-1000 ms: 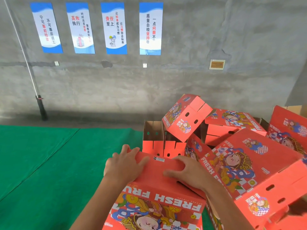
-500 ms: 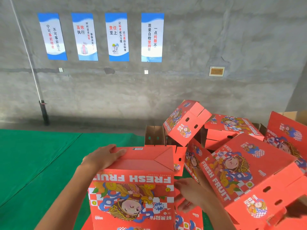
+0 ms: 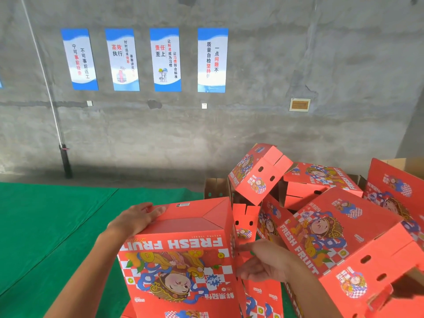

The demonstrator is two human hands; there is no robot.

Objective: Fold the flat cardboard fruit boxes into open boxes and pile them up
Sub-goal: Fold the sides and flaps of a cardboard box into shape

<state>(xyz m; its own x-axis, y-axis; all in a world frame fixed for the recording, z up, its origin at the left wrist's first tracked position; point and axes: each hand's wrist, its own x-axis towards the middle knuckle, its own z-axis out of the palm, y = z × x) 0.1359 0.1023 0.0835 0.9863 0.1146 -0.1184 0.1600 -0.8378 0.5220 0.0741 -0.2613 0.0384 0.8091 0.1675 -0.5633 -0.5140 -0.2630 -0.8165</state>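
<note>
I hold a red folded fruit box (image 3: 179, 262) in front of me, its closed bottom panel facing up and its "FRESH FRUIT" print upside down. My left hand (image 3: 135, 219) rests flat on the top left edge of that panel, fingers spread. My right hand (image 3: 261, 265) is at the box's right side wall, its straight fingers pointing left and touching the wall. To the right lies a loose pile of folded red boxes (image 3: 339, 239), and one box (image 3: 257, 175) sits tilted on top at the back.
A green mat (image 3: 52, 228) covers the floor to the left and under the boxes. Behind stands a concrete wall with several blue posters (image 3: 165, 59). A black-footed pole (image 3: 65, 160) leans at the left. A brown carton edge (image 3: 403, 164) shows at the far right.
The box has been turned so its printed side faces me. My right hand moved off the top panel down to the right side wall, while my left hand stayed on top.
</note>
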